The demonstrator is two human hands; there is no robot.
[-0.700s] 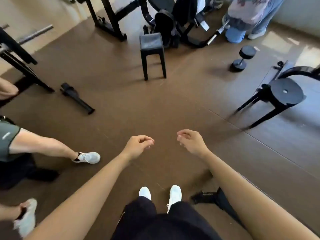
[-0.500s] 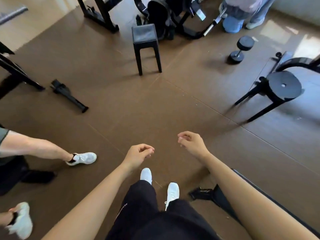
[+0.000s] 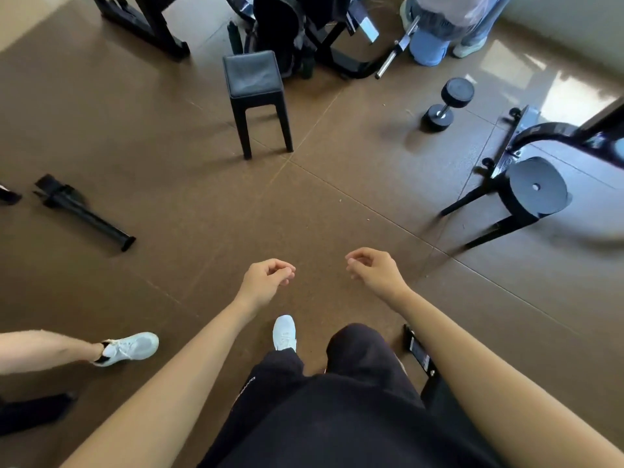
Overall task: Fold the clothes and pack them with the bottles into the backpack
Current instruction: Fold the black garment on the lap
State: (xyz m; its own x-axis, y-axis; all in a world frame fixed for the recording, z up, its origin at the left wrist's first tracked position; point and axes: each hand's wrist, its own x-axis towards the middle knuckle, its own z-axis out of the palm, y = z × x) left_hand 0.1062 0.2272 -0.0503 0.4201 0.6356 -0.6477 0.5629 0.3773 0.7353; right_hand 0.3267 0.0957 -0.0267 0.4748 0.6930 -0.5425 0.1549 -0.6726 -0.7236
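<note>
Stool (image 3: 254,79) nearer (still ahead) | hands (image 3: 266,282) (image 3: 374,273) loosely curled, empty | floor (image 3: 202,204) between bare

Bare forearms, black trousers (image 3: 337,417), white sneaker (image 3: 284,332)

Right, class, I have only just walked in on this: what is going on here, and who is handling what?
Nobody is handling anything yet. A person stands on a brown gym floor, arms stretched forward, the left hand and right hand loosely curled and empty. Ahead stands a square black stool, with a dumbbell and a round stool to the right. A dark bag, possibly the backpack, sits behind the square stool. No clothes or bottles are clearly visible.
</note>
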